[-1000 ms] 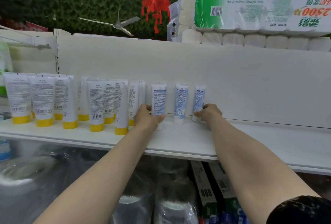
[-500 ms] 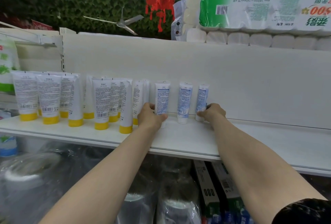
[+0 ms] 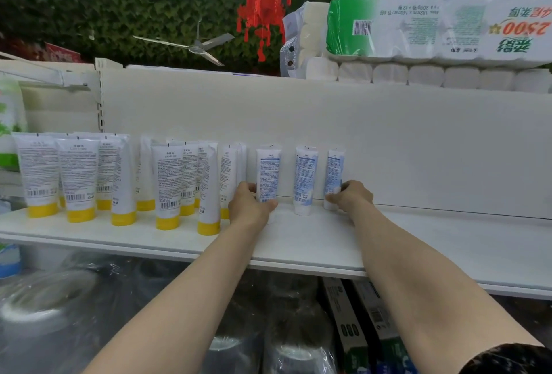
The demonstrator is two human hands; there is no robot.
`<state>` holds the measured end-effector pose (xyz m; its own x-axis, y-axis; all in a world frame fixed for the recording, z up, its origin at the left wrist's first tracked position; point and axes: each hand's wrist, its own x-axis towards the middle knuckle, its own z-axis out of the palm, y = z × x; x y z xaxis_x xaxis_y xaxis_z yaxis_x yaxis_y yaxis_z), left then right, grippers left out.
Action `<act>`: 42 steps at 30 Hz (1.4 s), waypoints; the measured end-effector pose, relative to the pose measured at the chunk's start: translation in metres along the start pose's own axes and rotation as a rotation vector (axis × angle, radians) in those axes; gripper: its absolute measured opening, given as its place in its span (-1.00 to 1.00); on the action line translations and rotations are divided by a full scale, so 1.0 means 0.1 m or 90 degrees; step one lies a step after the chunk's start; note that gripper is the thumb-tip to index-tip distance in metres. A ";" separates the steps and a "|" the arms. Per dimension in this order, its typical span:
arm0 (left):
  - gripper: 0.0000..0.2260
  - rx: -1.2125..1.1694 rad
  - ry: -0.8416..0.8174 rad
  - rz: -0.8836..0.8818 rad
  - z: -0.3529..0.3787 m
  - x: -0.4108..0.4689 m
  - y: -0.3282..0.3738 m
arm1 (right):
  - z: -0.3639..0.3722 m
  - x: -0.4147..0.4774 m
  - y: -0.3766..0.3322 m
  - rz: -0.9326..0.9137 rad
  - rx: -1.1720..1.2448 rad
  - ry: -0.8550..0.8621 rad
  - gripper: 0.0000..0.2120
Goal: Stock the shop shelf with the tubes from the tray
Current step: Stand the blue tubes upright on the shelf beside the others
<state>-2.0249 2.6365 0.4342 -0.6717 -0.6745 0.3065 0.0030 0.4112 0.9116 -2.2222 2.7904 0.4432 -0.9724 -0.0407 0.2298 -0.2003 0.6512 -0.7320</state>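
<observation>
Status: left hand [image 3: 249, 208] clamped low on blue tube [image 3: 268, 175] | right hand [image 3: 351, 196] clamped low on end tube [image 3: 333, 176], both upright on shelf [image 3: 298, 242] | third tube [image 3: 304, 179] free between hands | risk: abrupt release probably tips narrow tubes into yellow-capped row [image 3: 167, 185] left of left hand.

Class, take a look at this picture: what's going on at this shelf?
A person is stocking a white shop shelf with small tubes. The left grip holds the leftmost blue-labelled tube near its base, and the right grip holds the rightmost blue-labelled tube the same way. The middle blue-labelled tube stands untouched between them. Rows of yellow-capped tubes stand upright to the left.
</observation>
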 end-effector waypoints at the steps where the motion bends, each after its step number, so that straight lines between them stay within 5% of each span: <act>1: -0.56 -0.002 -0.002 -0.004 0.00 -0.01 0.00 | -0.01 -0.02 0.00 -0.002 0.002 -0.004 -0.56; 8: -0.47 -0.004 -0.008 -0.044 -0.02 -0.06 0.04 | -0.32 -0.38 -0.04 0.002 0.062 0.029 -0.32; 20: -0.10 0.103 0.027 -0.094 -0.07 -0.71 0.39 | -1.34 -1.25 0.54 -0.038 0.062 0.042 -0.40; 30: -0.22 0.230 -0.003 0.097 0.67 -2.31 0.97 | -2.80 -2.14 1.60 -0.063 0.045 0.081 -0.43; 42: -0.36 0.228 -0.252 0.085 2.34 -4.45 1.11 | -4.30 -3.23 3.75 0.012 -0.200 0.052 -0.39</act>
<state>-1.8995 3.1258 0.3348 -0.9106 -0.3479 0.2232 -0.0985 0.7070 0.7003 -1.9318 3.3738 0.3706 -0.9604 0.0260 0.2773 -0.1230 0.8537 -0.5061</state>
